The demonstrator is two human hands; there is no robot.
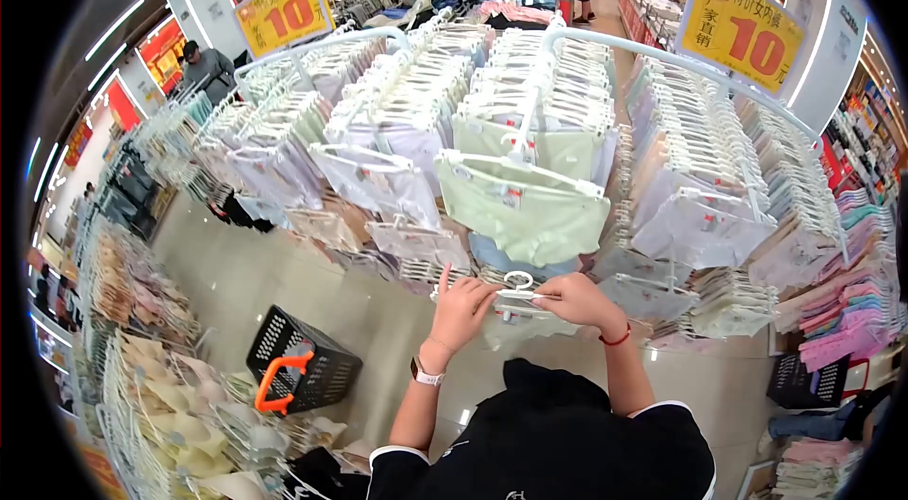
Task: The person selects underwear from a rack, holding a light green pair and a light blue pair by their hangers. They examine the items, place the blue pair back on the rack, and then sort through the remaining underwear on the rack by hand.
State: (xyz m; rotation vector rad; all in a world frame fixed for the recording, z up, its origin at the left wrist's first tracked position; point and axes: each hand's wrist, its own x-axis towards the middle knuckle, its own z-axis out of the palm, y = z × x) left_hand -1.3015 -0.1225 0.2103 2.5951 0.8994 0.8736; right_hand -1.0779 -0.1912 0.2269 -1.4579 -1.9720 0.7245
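Observation:
My left hand [463, 308] and my right hand [571, 299] are raised in front of my chest, one at each side of a small white hanger [517, 292]. Both hands pinch its bar, and its hook points up between them. A pale green garment [515, 330] hangs from it, partly hidden by my fingers and body. Just beyond, a larger light green garment [520, 216] hangs at the front of a rack packed with white hangers. To its left is a pale lilac garment [378, 183] on another hanger.
A black basket [307, 368] with an orange handle stands on the floor at left. Garment racks line the left edge. Yellow price signs [284, 14] stand above the racks. Another black basket [806, 381] is at right. A person in grey [206, 70] stands at far left.

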